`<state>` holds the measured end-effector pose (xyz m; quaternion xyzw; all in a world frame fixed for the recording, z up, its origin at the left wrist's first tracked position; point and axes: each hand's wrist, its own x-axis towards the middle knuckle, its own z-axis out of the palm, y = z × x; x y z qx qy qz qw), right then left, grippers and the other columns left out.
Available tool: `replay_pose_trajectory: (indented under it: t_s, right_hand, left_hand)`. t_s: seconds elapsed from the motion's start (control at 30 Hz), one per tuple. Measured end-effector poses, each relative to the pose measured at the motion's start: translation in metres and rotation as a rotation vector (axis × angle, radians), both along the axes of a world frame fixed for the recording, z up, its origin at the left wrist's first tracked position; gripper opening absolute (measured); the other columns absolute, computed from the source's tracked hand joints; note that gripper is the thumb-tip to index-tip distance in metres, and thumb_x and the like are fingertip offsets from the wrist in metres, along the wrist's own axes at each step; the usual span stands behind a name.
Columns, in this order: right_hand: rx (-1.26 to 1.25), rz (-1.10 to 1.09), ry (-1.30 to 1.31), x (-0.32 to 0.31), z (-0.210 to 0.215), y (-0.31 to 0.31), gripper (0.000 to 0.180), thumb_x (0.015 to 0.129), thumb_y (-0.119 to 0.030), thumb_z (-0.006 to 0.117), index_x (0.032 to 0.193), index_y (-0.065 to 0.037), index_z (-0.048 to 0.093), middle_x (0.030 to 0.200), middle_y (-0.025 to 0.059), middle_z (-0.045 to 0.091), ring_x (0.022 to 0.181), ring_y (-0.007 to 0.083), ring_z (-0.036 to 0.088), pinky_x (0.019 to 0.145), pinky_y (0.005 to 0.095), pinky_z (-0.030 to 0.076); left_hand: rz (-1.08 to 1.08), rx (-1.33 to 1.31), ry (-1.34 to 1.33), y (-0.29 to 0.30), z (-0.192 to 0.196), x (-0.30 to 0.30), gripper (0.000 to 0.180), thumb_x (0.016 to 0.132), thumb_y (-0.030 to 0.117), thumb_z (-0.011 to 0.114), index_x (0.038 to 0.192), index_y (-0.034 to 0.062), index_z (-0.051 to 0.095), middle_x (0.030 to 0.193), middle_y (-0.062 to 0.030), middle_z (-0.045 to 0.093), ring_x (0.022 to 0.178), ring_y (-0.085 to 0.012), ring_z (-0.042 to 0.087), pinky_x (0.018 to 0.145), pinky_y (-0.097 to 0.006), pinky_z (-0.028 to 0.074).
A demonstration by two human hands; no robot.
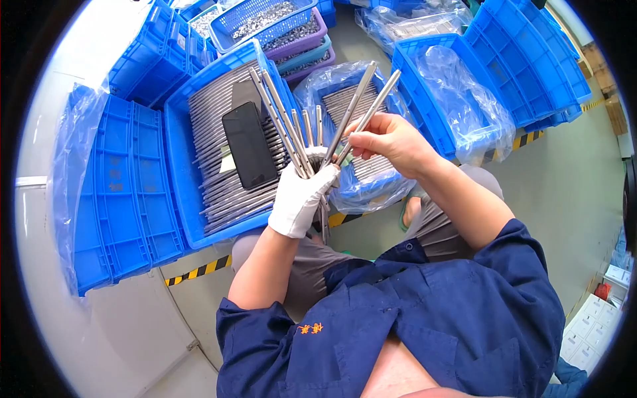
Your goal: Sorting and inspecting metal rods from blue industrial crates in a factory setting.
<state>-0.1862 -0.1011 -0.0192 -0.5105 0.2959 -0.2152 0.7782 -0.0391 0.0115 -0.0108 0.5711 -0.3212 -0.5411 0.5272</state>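
By the near right corner of a large blue crate (180,179), a fanned bundle of metal rods (277,109) is grasped in the closed fingers of the left hand (296,204), which is covered by a white glove; some lower ends are seen beneath the fist. One slim rod (381,101) is pinched between the thumb and fingers of the bare right hand (398,144), its upper end tilted to the right and its lower end set close to the left thumb; whether it is also gripped there cannot be told. Within the crate, many more rods (211,192) are laid side by side, and a black phone (251,149) is rested on them toward the right edge, with a pale slip of paper (227,163) partly covered by it. Beside that edge, further rods (373,169) are held in a container lined with clear plastic (381,197). Farther right, clear sheeting (464,99) is heaped in another blue crate (424,119). Beyond the far edge of the first crate, small metal parts (262,20) are held in stacked baskets (292,48). Along its left edge, more blue crates (156,192) are placed.
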Motion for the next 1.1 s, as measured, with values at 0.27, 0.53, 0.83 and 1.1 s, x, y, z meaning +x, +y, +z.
replay_pose_trajectory:
  t_s: [0.27, 0.53, 0.83, 1.1]
  right_hand:
    - [0.005, 0.030, -0.009, 0.004, -0.005, 0.010, 0.018, 0.078, -0.016, 0.058, 0.089, -0.002, 0.057, 0.075, 0.0031, 0.057, 0.064, 0.0084, 0.052, 0.061, 0.0208, 0.044]
    - [0.400, 0.516, 0.027, 0.002, -0.009, 0.022, 0.020, 0.077, -0.021, 0.061, 0.079, -0.002, 0.056, 0.066, 0.0011, 0.054, 0.057, 0.0064, 0.051, 0.054, 0.0172, 0.043]
    - [-0.063, 1.169, 0.064, -0.003, 0.001, 0.062, 0.026, 0.074, -0.025, 0.063, 0.086, -0.003, 0.060, 0.075, 0.0026, 0.061, 0.069, 0.0084, 0.054, 0.063, 0.0240, 0.044]
    - [0.158, -0.052, -0.507, -0.034, 0.014, -0.047, 0.020, 0.083, -0.020, 0.052, 0.093, -0.003, 0.052, 0.087, 0.0083, 0.058, 0.074, 0.0121, 0.056, 0.067, 0.0248, 0.047]
  left_hand:
    - [0.059, -0.027, 0.110, -0.002, -0.010, -0.003, 0.015, 0.078, 0.013, 0.057, 0.088, 0.0041, 0.054, 0.068, 0.0004, 0.052, 0.059, -0.0062, 0.047, 0.054, -0.020, 0.038]
    - [0.015, -0.006, 0.280, -0.002, -0.001, 0.001, 0.030, 0.074, 0.009, 0.059, 0.102, 0.0033, 0.049, 0.073, -0.0017, 0.054, 0.058, -0.0076, 0.050, 0.051, -0.020, 0.039]
    - [0.080, -0.208, 0.160, -0.005, -0.002, 0.025, 0.026, 0.071, 0.001, 0.058, 0.095, 0.0062, 0.048, 0.075, -0.0055, 0.053, 0.066, -0.0144, 0.052, 0.060, -0.025, 0.043]
    - [-0.239, 0.075, -0.004, 0.001, 0.009, 0.012, 0.025, 0.071, 0.005, 0.057, 0.094, 0.0004, 0.051, 0.072, -0.0019, 0.050, 0.060, -0.0088, 0.047, 0.054, -0.020, 0.038]
